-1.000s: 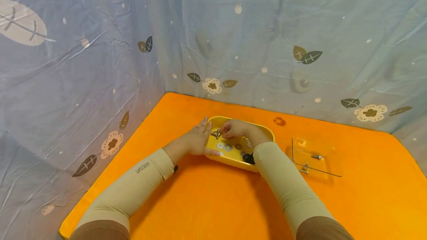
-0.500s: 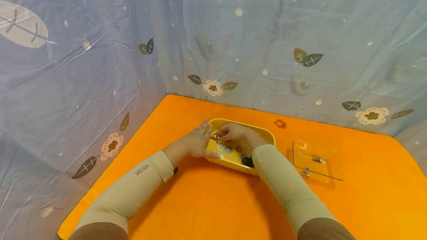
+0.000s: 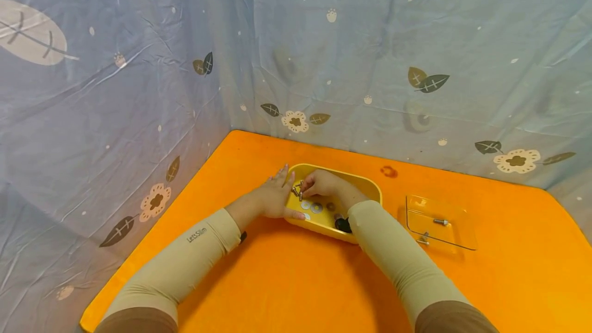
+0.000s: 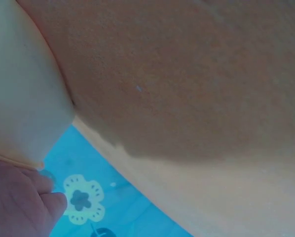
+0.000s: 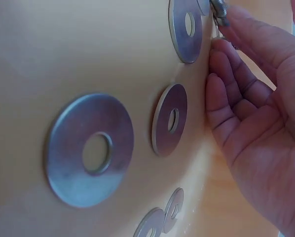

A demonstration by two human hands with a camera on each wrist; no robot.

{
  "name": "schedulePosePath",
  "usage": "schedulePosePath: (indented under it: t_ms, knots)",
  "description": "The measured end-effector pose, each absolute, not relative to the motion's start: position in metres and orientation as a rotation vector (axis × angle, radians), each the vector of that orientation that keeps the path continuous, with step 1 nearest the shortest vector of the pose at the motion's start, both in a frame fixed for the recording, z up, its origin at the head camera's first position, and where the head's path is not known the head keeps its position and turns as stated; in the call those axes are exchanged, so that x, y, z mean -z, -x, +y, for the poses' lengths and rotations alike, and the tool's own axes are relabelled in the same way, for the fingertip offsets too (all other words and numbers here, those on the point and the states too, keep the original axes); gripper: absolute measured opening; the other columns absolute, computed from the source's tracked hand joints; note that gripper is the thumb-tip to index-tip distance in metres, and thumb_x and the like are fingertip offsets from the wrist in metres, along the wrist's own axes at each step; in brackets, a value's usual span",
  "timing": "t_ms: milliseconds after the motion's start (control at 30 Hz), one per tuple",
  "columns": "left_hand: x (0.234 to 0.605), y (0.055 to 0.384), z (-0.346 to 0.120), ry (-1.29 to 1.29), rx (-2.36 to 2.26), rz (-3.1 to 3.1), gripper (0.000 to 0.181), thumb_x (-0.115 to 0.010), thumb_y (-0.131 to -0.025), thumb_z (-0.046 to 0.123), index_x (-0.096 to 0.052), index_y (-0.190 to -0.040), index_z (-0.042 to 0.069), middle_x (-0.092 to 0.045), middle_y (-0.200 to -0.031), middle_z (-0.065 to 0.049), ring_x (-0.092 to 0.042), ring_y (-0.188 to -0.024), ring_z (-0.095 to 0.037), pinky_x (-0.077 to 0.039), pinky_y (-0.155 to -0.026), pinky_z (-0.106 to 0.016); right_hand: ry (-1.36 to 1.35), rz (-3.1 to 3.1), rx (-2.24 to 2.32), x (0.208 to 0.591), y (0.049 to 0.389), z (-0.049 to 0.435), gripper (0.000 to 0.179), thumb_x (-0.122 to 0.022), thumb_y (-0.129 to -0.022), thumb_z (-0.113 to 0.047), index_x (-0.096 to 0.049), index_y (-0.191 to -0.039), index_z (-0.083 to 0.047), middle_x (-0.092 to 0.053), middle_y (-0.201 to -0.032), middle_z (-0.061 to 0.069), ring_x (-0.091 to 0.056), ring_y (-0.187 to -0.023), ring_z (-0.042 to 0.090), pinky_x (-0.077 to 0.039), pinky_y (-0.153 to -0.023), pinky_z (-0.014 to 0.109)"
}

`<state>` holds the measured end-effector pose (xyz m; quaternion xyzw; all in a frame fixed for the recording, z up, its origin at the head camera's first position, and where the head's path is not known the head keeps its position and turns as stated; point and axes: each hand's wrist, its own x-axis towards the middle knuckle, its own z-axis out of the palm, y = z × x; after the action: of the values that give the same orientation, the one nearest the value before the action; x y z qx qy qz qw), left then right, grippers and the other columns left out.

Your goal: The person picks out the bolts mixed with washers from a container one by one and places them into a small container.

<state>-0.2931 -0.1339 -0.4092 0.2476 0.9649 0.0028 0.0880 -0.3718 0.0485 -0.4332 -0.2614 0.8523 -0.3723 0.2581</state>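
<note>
While the L hand (image 3: pixel 275 199) lies w/ fingers spread wide over the L end of the yellow tub (image 3: pixel 319 228), prob. steadying it, the R hand (image 3: pixel 324 183) has its fingertips close together at the metal bolts (image 3: pixel 296 190) inside that end; can't tell if one's pinched. Best to lift just one bolt, w/o dragging its neighbours or the flat washers (image 3: pixel 316 204) on the near R.

Bolts (image 3: pixel 295 191) and washers (image 5: pixel 68 158) lie in the bin (image 3: pixel 319 228), left of the tray (image 3: pixel 422 210)
</note>
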Motion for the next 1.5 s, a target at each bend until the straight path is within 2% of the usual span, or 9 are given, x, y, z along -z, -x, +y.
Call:
schedulePosePath:
  t_ms: [233,500,733,1000,1100,1300,1500]
  knots:
    - [0.409,0.294,-0.135,-0.725,-0.021,2.862,0.125,-0.035,-0.063,0.087,0.0,-0.145,0.0,0.015,-0.148,-0.023,0.003,-0.138,-0.033,-0.016,-0.109,-0.048,0.779,2.405,0.935,0.433,0.371,0.045,0.008,-0.066,-0.083,-0.008,-0.072,-0.086,-0.003,-0.065,-0.073,0.002,-0.047,-0.059,0.012,-0.038,-0.053,0.019]
    - [0.412,0.296,-0.137,-0.718,-0.033,2.86,0.126,-0.033,-0.061,0.088,0.001,-0.145,0.001,0.014,-0.149,-0.023,0.004,-0.138,-0.033,-0.015,-0.109,-0.048,0.718,2.329,1.001,0.436,0.373,0.046,0.012,-0.067,-0.082,-0.005,-0.071,-0.093,-0.003,-0.067,-0.08,0.001,-0.054,-0.064,0.011,-0.047,-0.06,0.022]
    - [0.412,0.298,-0.137,-0.741,-0.037,2.883,0.124,-0.035,-0.063,0.087,0.0,-0.145,0.001,0.012,-0.149,-0.025,0.002,-0.138,-0.035,-0.016,-0.108,-0.049,0.867,2.43,0.887,0.436,0.377,0.043,0.011,-0.068,-0.082,-0.012,-0.074,-0.09,-0.008,-0.07,-0.082,-0.002,-0.055,-0.068,0.008,-0.048,-0.065,0.021]
    - [0.408,0.293,-0.136,-0.784,-0.073,2.871,0.125,-0.039,-0.063,0.086,-0.003,-0.145,-0.002,0.012,-0.148,-0.025,0.0,-0.138,-0.035,-0.017,-0.108,-0.049,0.91,2.465,0.873,0.437,0.374,0.038,0.011,-0.065,-0.085,-0.012,-0.075,-0.089,-0.009,-0.071,-0.079,-0.002,-0.053,-0.058,0.009,-0.044,-0.055,0.018]
    - [0.409,0.293,-0.136,-0.773,-0.077,2.869,0.126,-0.039,-0.062,0.087,-0.002,-0.145,-0.001,0.014,-0.148,-0.024,0.001,-0.138,-0.034,-0.016,-0.108,-0.049,0.947,2.474,0.857,0.437,0.374,0.038,0.011,-0.064,-0.085,-0.01,-0.075,-0.088,-0.009,-0.07,-0.079,-0.002,-0.052,-0.057,0.009,-0.043,-0.055,0.018]
    - [0.412,0.296,-0.136,-0.753,-0.058,2.866,0.126,-0.036,-0.062,0.088,0.0,-0.145,-0.001,0.014,-0.149,-0.022,0.002,-0.138,-0.032,-0.015,-0.109,-0.047,0.977,2.411,0.853,0.437,0.374,0.037,0.011,-0.068,-0.082,-0.009,-0.074,-0.091,-0.007,-0.07,-0.082,-0.002,-0.054,-0.06,0.006,-0.047,-0.06,0.019]
    - [0.411,0.296,-0.136,-0.744,-0.044,2.856,0.126,-0.036,-0.063,0.087,0.0,-0.144,-0.003,0.013,-0.149,-0.022,0.001,-0.138,-0.031,-0.015,-0.109,-0.047,1.013,2.391,0.806,0.439,0.375,0.034,0.015,-0.074,-0.077,-0.019,-0.069,-0.086,-0.008,-0.064,-0.071,-0.004,-0.053,-0.056,0.007,-0.046,-0.055,0.02]
